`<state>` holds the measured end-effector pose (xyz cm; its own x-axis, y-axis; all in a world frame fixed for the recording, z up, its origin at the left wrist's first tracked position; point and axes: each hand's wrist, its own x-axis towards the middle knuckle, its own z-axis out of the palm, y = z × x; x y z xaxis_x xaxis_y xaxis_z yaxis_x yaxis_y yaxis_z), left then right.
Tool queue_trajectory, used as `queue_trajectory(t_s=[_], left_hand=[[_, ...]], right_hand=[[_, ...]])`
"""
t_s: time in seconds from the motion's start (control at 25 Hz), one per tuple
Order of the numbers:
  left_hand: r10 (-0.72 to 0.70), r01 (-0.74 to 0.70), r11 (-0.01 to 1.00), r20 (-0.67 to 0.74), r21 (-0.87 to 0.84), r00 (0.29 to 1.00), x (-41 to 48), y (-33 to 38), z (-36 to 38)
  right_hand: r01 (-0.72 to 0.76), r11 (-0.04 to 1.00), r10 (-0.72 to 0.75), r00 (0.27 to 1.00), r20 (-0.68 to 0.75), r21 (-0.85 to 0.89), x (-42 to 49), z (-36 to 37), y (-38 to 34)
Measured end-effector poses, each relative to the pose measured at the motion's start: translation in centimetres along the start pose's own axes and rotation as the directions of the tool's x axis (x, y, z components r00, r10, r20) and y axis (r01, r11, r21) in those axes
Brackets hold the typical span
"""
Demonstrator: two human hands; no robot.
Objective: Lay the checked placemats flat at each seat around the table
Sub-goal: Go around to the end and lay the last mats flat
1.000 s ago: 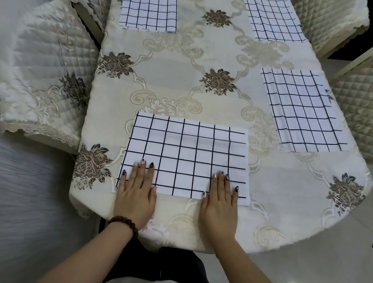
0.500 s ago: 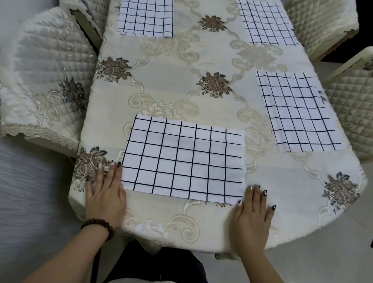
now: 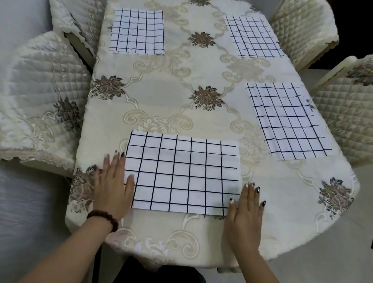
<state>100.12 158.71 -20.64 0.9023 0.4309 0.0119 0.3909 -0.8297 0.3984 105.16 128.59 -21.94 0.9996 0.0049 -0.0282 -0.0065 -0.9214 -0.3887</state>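
Near placemat (image 3: 181, 174) flat — hands at its sides
Our left hand (image 3: 113, 184) & right hand (image 3: 246, 211) lie open; uneven push w/ either could skew it.

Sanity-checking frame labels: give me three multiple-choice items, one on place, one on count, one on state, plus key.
1. Which spot on the table has no placemat? A) before the near left chair B) far left C) far right
2. How many checked placemats lie there? A) three B) four C) six
3. How are the left hand and right hand? A) fists B) flat, fingers straight C) pinching a raised corner
Key: 1 A, only bare cloth there. 2 B: near placemat, right placemat, far right placemat, far left placemat. 3 B, both lie flat at the near placemat's side edges.
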Motion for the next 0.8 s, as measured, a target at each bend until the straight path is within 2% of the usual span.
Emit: queue_trajectory(t_s=[0.16,0.28,0.4,0.48,0.64,0.8], left_hand=[[0.269,-0.262,0.963,0.198,-0.061,0.943,7.6,4.7,0.8],[0.367,-0.374,0.926,0.334,-0.045,0.868,12.3,7.6,1.8],[0.400,-0.453,0.891,0.440,0.018,0.804,16.3,10.0,2.9],[0.408,-0.501,0.864,0.518,0.047,0.752,17.9,11.1,3.6],[0.403,-0.545,0.835,0.599,0.068,0.692,19.5,12.5,4.3],[0.348,-0.578,0.809,0.702,0.110,0.621,19.8,13.1,4.4]], right_hand=[[0.158,0.985,-0.157,0.987,0.019,-0.074,0.9,1.8,-4.0],[0.154,0.987,-0.152,0.987,0.052,-0.053,0.5,3.1,-5.9],[-0.004,0.992,0.001,1.000,0.028,0.124,-0.1,2.9,-6.8],[-0.057,0.984,0.058,0.998,-0.003,0.166,-0.8,2.7,-6.8],[-0.115,0.991,0.117,0.993,-0.022,0.067,-1.9,2.5,-6.1],[-0.213,0.977,0.212,0.970,-0.119,0.001,-2.7,1.9,-6.4]])
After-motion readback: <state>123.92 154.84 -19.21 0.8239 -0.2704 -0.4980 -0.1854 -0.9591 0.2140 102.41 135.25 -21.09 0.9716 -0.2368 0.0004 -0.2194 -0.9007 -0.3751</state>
